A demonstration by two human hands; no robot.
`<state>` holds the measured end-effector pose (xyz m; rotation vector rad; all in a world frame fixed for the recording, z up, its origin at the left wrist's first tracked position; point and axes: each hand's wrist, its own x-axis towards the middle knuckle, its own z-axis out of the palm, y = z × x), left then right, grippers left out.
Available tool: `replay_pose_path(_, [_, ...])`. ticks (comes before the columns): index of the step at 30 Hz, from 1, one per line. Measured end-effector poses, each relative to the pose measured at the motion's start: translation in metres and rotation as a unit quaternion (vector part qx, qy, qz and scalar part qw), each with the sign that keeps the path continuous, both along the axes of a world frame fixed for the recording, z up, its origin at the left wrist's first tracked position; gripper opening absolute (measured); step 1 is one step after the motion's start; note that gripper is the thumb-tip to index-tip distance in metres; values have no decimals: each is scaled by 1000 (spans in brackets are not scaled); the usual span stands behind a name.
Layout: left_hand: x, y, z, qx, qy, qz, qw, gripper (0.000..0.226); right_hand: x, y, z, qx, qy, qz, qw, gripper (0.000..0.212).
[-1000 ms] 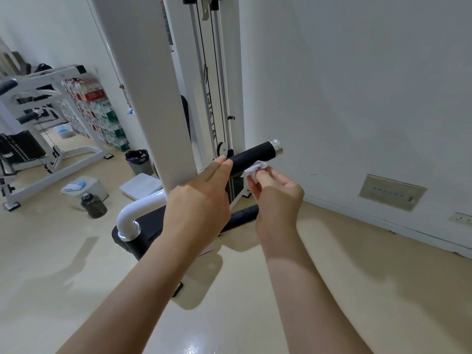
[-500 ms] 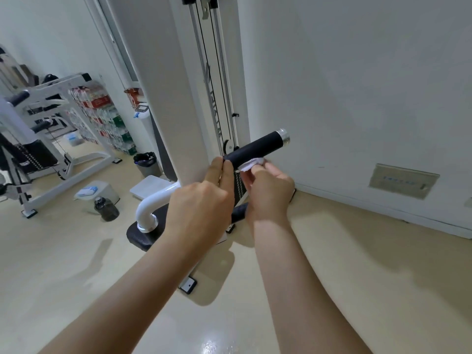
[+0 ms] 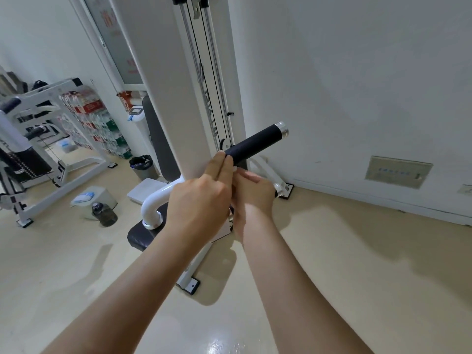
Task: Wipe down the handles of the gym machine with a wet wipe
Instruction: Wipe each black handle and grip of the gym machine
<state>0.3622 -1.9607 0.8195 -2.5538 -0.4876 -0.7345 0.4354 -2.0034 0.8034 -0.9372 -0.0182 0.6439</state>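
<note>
The gym machine's handle (image 3: 258, 143) is a black grip with a silver end cap, sticking out up and to the right from the white column (image 3: 163, 98). My left hand (image 3: 201, 200) touches the grip's near end with two straight fingers. My right hand (image 3: 254, 191) sits just below and to the right of those fingers, curled under the grip's near end. It holds the white wet wipe (image 3: 239, 169), of which only a thin sliver shows between my hands.
The machine's black seat pad (image 3: 141, 237) and a white curved tube (image 3: 155, 200) lie below my left hand. On the floor to the left are a dark water jug (image 3: 104, 214), a white box (image 3: 102, 196), a black bin (image 3: 141, 166) and another white machine (image 3: 51, 139). A wall stands close on the right.
My right hand has slid down the grip from its middle to its near end, beside my left fingers. The wipe, plainly visible before, is almost hidden now. My view has shifted right.
</note>
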Motion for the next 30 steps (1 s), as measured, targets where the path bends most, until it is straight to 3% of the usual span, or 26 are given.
replay_pose_path(2, [-1,1,-2,-5,5,-4,1000,61,15,-5,2,13,9,-56,998,35])
replay_pose_path(5, [-2,2,-4,-30,18,-6,999,65,22,-6,5,10,-8,-105,994,21])
replay_pose_path(9, [-7,3,-1,-62,39,2,997,55,5,5,1,-18,-16,-71,997,18])
replay_pose_path(14, [-8,3,2,-39,57,-5,998,63,10,-9,0,118,66,14,991,10])
replay_pose_path(17, [-10,0,-1,-24,63,-6,998,65,10,-5,-4,123,64,-8,990,15])
replay_pose_path(21, [-9,1,4,-22,52,-1,998,37,0,7,-6,100,97,9,990,25])
replay_pose_path(24, [-6,3,9,-15,32,5,999,30,-5,6,-5,98,98,46,989,25])
replay_pose_path(30, [-6,1,6,-11,37,-6,999,40,27,-7,8,113,111,-89,983,14])
